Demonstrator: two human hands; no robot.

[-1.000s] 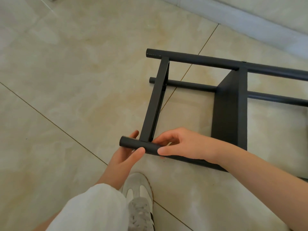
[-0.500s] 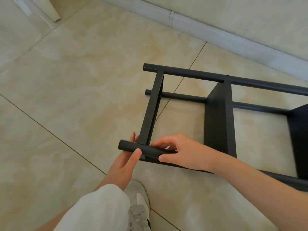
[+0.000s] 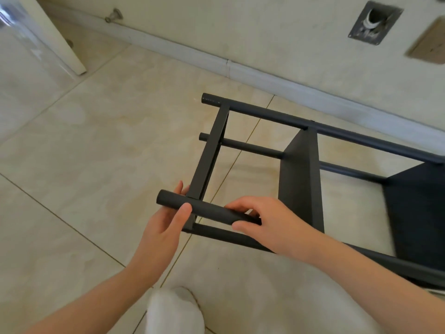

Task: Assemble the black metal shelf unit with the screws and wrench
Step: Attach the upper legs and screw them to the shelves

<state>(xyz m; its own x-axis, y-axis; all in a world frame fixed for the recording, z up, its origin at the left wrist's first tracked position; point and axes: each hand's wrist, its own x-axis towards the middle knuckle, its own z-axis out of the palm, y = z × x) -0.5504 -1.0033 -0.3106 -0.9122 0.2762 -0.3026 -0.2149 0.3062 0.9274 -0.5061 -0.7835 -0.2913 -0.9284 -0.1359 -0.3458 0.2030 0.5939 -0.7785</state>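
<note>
Left hand (image 3: 163, 229) and right hand (image 3: 272, 225) both grip the near pole (image 3: 207, 210) of the shelf unit (image 3: 301, 177), probably seating it. A screw comes next; none shows.

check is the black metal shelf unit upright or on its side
On its side: the black metal shelf unit has long posts level along the beige tiled floor, shelf panels on edge.

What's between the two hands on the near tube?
Head view: between left hand and right hand, only a bare stretch of near tube, where the crossbar joins it.
</note>
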